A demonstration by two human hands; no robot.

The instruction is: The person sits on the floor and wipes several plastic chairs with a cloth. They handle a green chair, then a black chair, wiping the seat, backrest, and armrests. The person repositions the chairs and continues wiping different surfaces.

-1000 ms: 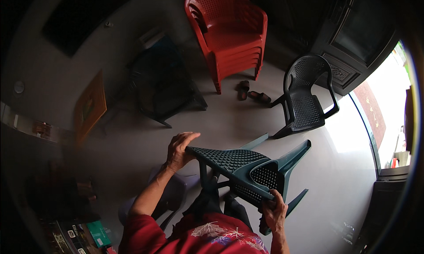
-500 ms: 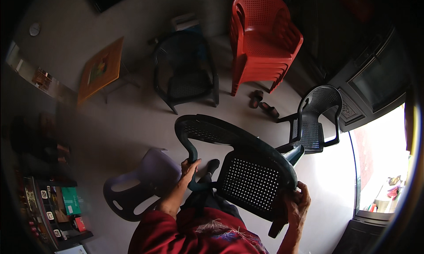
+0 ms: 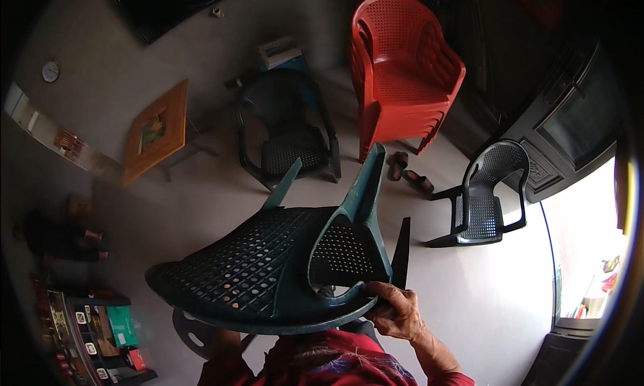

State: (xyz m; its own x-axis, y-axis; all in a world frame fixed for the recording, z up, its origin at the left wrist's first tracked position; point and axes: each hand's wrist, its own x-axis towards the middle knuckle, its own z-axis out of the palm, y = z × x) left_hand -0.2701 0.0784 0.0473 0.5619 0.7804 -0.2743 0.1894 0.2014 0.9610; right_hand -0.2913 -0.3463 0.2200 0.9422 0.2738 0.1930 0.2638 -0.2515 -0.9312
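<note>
A dark green plastic armchair (image 3: 231, 265) with a perforated back and seat is held up in front of me, tilted, its backrest towards me and its legs pointing away. My right hand (image 3: 398, 311) is closed round the armrest's edge at the chair's near right. On the left, my forearm (image 3: 227, 341) goes in behind the backrest, which hides my left hand's fingers. Below and behind the held chair, part of a purplish-grey plastic chair (image 3: 190, 331) shows, mostly covered.
Stacked red armchairs (image 3: 406, 84) stand at the back, sandals (image 3: 418, 180) beside them. A black armchair (image 3: 481, 211) stands right, near the doorway; a dark armchair (image 3: 292, 148) is far left of centre. A tilted wooden-topped table (image 3: 157, 132) and shelves (image 3: 100, 332) are at left.
The green armchair has been swung round to the left and tipped, so its backrest now faces me and its legs point away. My right hand has moved left with it; my left has become hidden.
</note>
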